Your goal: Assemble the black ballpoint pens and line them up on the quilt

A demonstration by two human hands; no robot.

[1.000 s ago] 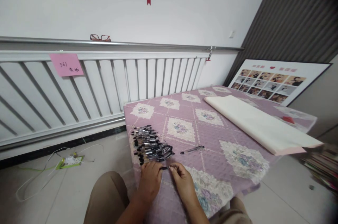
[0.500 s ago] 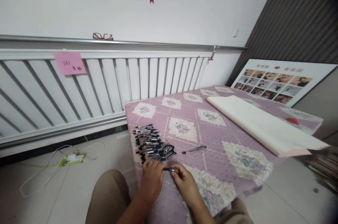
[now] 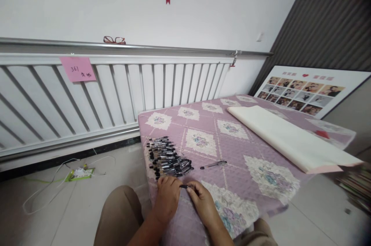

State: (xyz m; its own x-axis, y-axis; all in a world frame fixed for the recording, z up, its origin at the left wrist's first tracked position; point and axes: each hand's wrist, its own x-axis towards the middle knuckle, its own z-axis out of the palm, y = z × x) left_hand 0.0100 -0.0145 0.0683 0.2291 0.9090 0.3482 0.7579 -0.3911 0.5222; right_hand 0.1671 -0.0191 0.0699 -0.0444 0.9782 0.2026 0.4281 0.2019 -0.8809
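My left hand point(image 3: 167, 195) and my right hand point(image 3: 200, 201) meet at the near edge of a purple quilted table cover point(image 3: 232, 153). Together they pinch a small black pen point(image 3: 183, 186) held crosswise between their fingertips. Both hands have their fingers curled around it. Just beyond my left hand lies a pile of several black and clear pens point(image 3: 166, 157). One single pen point(image 3: 213, 164) lies apart to the right of the pile.
A rolled white sheet point(image 3: 285, 139) lies across the table's right side. A white radiator point(image 3: 110, 91) with a pink note point(image 3: 77, 69) and red glasses point(image 3: 114, 40) stands behind. A framed photo board point(image 3: 307, 89) leans right. Cables and a green item point(image 3: 79, 174) lie on the floor.
The view has shifted slightly. My hands stay together on the small pen, with the right hand drawn a little closer to the left.
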